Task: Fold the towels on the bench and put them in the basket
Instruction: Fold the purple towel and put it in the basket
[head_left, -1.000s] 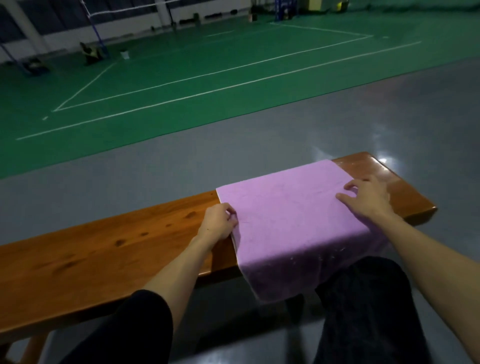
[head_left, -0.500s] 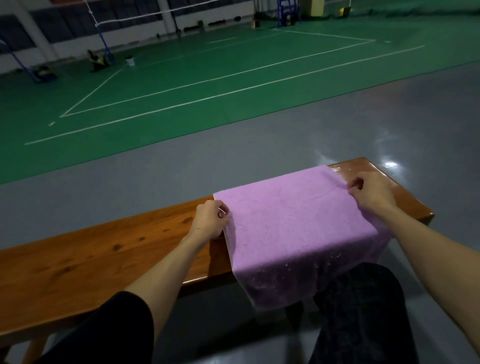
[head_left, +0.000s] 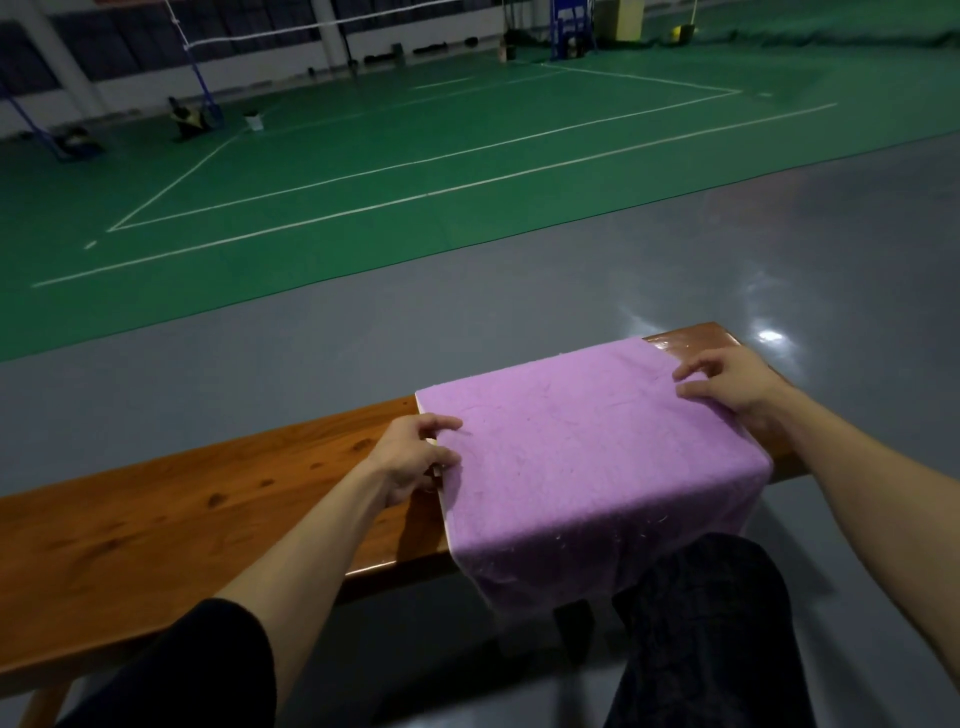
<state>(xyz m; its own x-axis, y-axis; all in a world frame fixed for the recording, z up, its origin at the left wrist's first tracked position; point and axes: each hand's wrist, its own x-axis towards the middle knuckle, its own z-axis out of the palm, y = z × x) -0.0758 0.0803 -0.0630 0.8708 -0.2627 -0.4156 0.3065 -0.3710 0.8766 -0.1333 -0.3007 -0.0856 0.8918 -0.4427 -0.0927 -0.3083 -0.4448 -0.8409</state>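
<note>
Pinching the purple towel (head_left: 587, 457) at its left edge, my left hand (head_left: 415, 454) rests on the bench (head_left: 182, 519). I see the towel draped over the bench's right end, my right hand (head_left: 737, 384) pressing its right edge, fingers fairly straight.

My right hand (head_left: 737, 387) has let go of its tight pinch of half a second ago. Its fingers (head_left: 688, 371) are now stretched out and lie on the right edge of the purple towel (head_left: 587, 457), where small wrinkles have come. My left hand (head_left: 410, 460) was curled close at the left edge; now its forefinger and thumb reach onto the cloth and hold the edge between them.
</note>
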